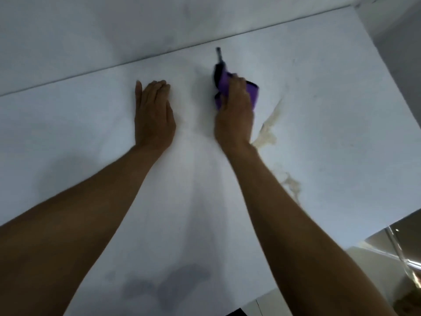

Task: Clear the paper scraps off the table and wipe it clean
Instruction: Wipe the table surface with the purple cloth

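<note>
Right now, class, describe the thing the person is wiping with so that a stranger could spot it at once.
Start at the big white table that fills the view, where two bare arms reach forward. Follow the right hand near the far edge: bunched under its fingers is a purple cloth. It is the only vividly coloured thing there, unlike the pale beige smears beside that arm.
</note>
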The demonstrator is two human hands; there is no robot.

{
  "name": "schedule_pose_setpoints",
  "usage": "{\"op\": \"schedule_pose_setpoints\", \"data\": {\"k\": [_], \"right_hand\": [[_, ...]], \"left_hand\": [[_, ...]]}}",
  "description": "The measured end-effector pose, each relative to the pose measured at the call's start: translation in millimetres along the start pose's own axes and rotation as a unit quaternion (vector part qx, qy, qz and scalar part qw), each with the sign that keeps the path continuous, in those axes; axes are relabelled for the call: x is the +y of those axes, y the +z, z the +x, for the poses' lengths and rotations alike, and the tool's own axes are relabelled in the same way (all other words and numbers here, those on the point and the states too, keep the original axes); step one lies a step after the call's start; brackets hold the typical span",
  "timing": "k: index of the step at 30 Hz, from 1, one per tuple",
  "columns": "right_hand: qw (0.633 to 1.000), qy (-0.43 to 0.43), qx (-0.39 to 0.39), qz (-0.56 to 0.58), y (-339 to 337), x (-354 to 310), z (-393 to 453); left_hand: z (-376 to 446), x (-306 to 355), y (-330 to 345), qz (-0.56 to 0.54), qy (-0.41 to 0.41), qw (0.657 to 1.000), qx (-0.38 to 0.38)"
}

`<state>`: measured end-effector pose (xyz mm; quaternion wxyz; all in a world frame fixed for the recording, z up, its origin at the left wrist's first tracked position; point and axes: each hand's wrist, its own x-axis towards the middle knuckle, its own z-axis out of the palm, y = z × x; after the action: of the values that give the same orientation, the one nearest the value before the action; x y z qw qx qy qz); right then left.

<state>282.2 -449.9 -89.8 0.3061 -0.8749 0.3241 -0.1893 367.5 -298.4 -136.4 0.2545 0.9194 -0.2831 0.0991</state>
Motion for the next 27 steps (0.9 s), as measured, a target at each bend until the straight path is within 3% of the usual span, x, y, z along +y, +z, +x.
{"op": "schedule_pose_setpoints", "data": {"k": [4,6,8,12,16,18,21,23,25,27], "right_hand": [[0.971,-0.175,-0.164,0.002,21,-14,-72],[0.953,-0.233,-0.187,-0.048,11,14,-86],[0.955,-0.219,-0.180,-0.086,-7,46,-79],[0.982,-0.112,-0.115,-0.104,-48,100,-35],[0.994,-0.017,-0.087,-0.061,-45,75,-28],[0.994,-0.063,-0.074,-0.041,-31,46,-62],[0.968,-0.171,-0.179,-0.038,-29,38,-128],[0.948,-0.226,-0.211,-0.069,-47,64,-138],[0.951,-0.215,-0.200,-0.095,-62,99,-118],[0.970,-0.143,-0.164,-0.110,-80,122,-86]], "left_hand": [[-45,5,-16,0.018,-0.057,0.998,-0.015],[-72,19,-20,0.025,-0.070,0.997,-0.028],[-93,41,-17,0.024,-0.050,0.998,-0.030],[-111,69,-8,0.049,-0.039,0.996,-0.064],[-108,67,-10,0.068,-0.047,0.993,-0.084],[-109,68,-8,0.064,-0.041,0.994,-0.082],[-109,64,-6,0.046,-0.038,0.994,-0.092],[-108,63,-6,0.058,-0.036,0.993,-0.101],[-108,64,-6,0.075,-0.038,0.992,-0.093],[-108,66,-6,0.080,-0.043,0.991,-0.099]]}}
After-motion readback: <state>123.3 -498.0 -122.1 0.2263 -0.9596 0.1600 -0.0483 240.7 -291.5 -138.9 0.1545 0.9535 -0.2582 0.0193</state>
